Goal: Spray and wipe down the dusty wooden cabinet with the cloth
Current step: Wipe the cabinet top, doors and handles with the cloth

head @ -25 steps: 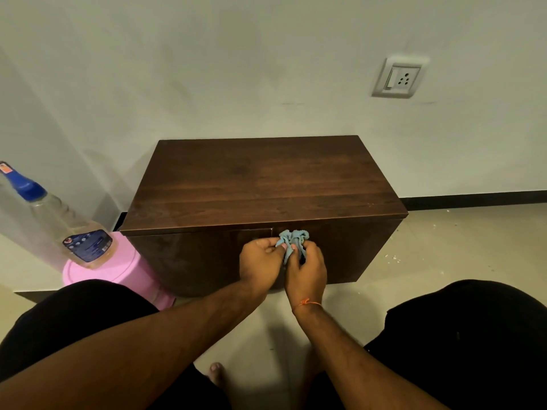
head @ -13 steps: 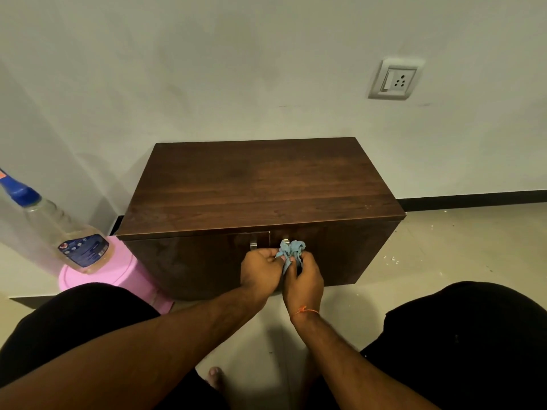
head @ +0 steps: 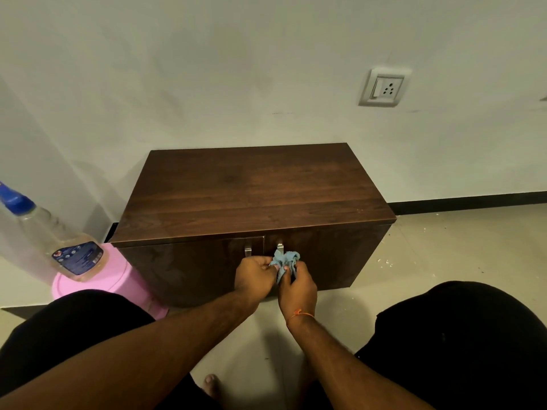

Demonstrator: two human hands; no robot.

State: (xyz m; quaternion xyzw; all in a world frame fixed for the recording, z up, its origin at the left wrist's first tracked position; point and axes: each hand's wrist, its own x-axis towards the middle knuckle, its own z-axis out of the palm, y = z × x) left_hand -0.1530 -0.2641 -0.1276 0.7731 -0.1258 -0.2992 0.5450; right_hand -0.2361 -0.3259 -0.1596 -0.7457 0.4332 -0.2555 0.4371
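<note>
Both hands (head: 276, 278) pinch the bunched cloth (head: 284, 262) before the cabinet (head: 254, 190).

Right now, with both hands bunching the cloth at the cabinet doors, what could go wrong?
1. The spray bottle leans on the pink tub; a knee bump might topple it.
2. The cloth, held by the left hand and right hand, sits beside the door handles and could snag.

We grip the bunched cloth (head: 284, 262) with our left hand (head: 255, 276) and right hand (head: 297, 291). It sits before the cabinet (head: 254, 196) doors, by the handles.
</note>
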